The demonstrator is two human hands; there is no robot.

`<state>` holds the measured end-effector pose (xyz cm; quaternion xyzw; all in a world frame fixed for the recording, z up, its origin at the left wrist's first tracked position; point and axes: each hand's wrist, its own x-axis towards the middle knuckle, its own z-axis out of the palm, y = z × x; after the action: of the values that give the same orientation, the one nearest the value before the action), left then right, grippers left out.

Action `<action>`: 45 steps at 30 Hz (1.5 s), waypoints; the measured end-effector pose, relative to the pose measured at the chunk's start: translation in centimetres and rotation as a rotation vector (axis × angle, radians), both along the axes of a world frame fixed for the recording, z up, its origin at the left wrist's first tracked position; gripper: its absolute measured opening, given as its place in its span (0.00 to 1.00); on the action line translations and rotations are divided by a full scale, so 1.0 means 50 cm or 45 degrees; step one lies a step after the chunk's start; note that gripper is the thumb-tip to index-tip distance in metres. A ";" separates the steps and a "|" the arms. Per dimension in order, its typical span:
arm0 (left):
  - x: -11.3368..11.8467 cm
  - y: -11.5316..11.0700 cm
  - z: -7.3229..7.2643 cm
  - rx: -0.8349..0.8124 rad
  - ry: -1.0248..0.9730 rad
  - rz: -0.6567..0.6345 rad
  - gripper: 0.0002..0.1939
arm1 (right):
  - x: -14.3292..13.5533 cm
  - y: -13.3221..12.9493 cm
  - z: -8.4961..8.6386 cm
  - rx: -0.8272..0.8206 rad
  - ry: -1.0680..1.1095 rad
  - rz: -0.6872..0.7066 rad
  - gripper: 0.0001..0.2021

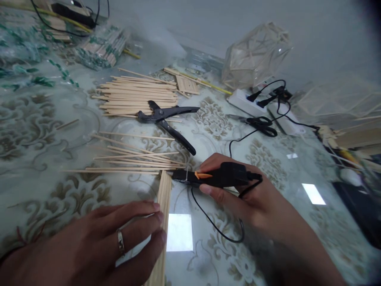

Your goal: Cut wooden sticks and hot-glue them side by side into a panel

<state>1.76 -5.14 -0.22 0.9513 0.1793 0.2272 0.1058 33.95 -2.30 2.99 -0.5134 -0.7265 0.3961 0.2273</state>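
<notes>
A black hot glue gun (212, 176) with an orange trigger is gripped in my right hand (235, 190), fingers closed around its body. The nozzle points left and meets the far end of a flat, pale wooden strip (163, 206), which seems made of thin sticks side by side. My left hand (119, 238), with a ring on one finger, has its fingers stretched and slightly apart. Its fingertips rest on the strip's left edge, while the thumb is hidden. Just beyond the nozzle lie several loose thin wooden sticks (133, 159).
Black cutting pliers (169, 115) lie against a stack of sticks (139, 93). Scissors (260, 125), a power strip (246, 102) and trailing cords are to the right. A polyhedral stick frame (257, 55) stands behind; bagged sticks (102, 45) sit back left.
</notes>
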 end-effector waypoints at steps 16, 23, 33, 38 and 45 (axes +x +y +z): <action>-0.002 -0.001 -0.005 0.024 -0.001 0.023 0.24 | 0.006 -0.001 -0.004 0.029 0.055 0.044 0.04; -0.010 -0.015 -0.016 0.021 -0.039 0.068 0.24 | 0.008 -0.002 -0.005 0.038 0.053 0.058 0.04; -0.016 -0.016 -0.023 0.006 -0.023 0.060 0.27 | 0.014 -0.004 -0.008 0.091 0.042 0.084 0.06; -0.021 -0.022 -0.031 0.021 -0.006 0.063 0.27 | 0.012 -0.006 -0.007 0.101 0.057 0.081 0.06; -0.017 -0.023 -0.029 -0.028 -0.047 0.107 0.26 | 0.010 -0.003 -0.002 0.078 0.069 0.077 0.06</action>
<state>0.93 -6.30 -1.69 0.9374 0.2196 0.2469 0.1098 34.47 -2.47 2.87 -0.4731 -0.7471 0.3940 0.2505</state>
